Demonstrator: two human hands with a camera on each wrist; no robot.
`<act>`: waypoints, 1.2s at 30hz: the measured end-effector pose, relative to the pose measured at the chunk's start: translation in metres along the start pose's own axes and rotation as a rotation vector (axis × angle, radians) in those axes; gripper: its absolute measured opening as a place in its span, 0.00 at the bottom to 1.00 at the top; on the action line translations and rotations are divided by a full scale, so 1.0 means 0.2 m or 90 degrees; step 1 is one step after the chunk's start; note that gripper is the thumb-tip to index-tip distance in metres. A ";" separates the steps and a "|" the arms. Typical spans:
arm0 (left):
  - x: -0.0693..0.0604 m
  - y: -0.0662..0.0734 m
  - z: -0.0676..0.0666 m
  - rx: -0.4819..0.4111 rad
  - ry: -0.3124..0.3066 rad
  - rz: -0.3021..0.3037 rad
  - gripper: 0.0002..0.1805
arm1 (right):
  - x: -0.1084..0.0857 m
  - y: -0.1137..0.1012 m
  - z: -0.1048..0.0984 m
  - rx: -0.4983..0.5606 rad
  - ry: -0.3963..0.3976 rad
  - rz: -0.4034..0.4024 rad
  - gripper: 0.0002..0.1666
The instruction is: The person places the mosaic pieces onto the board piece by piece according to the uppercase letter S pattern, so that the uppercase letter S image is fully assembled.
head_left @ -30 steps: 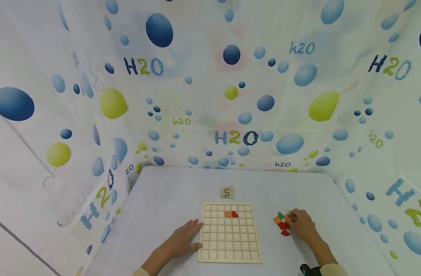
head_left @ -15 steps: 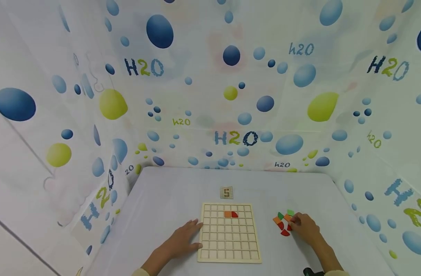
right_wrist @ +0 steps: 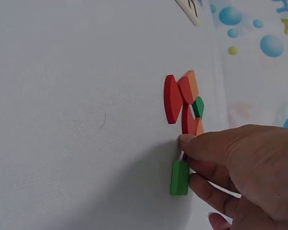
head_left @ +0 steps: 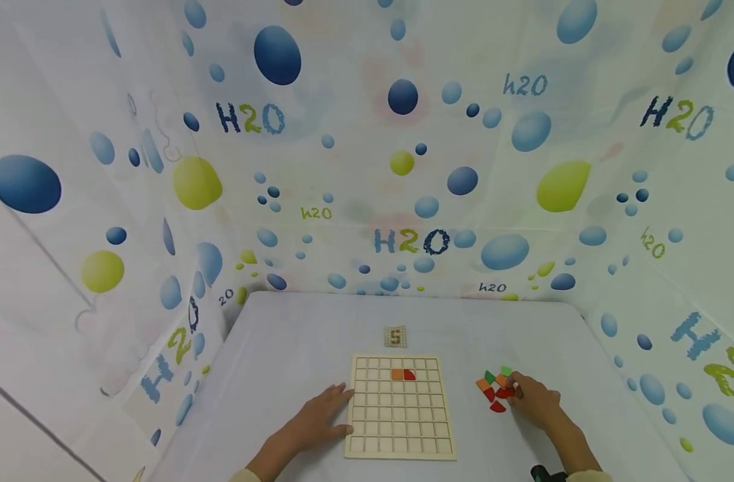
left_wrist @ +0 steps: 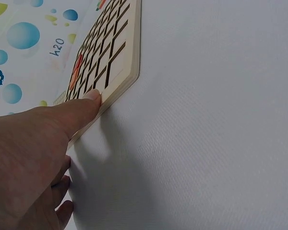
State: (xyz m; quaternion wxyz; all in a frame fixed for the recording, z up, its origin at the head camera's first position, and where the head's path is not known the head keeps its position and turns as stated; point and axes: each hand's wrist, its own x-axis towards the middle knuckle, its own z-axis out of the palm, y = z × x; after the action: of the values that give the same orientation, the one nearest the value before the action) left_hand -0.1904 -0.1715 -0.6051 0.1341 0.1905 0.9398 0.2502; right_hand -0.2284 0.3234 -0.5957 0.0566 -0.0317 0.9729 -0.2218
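Observation:
A pale wooden grid board (head_left: 401, 453) lies at the middle front of the table. One orange square tile (head_left: 397, 374) and one red quarter-round tile (head_left: 409, 375) sit side by side in its upper cells. My left hand (head_left: 320, 420) rests spread at the board's left edge; the left wrist view shows its thumb on the rim. To the right, my right hand (head_left: 536, 402) curls over loose tiles, thumb and fingers pinching a red tile (right_wrist: 185, 156) that is mostly hidden. A green block (right_wrist: 180, 178) stands right beside those fingertips. Another red tile (right_wrist: 172, 99) lies apart.
More loose tiles are around the right hand: an orange one (head_left: 484, 385), a dark green one (head_left: 490, 377) and a light green one (head_left: 506, 370). A small square card marked like a 5 (head_left: 395, 336) lies behind the board. A patterned curtain (head_left: 342, 167) encloses the table.
My right hand has shifted slightly right and nearer, uncovering the light green tile. A red tile by its fingertips has turned and moved a little. The left hand and board stay put.

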 end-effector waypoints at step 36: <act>0.00 0.01 0.00 -0.002 0.007 0.015 0.44 | -0.03 -0.09 -0.02 0.068 -0.053 0.004 0.08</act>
State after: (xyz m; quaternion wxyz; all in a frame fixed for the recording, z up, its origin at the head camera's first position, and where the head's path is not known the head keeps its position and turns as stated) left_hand -0.1895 -0.1705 -0.6034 0.1261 0.1998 0.9379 0.2540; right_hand -0.2227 0.3099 -0.5832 0.0995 -0.0352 0.9565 -0.2719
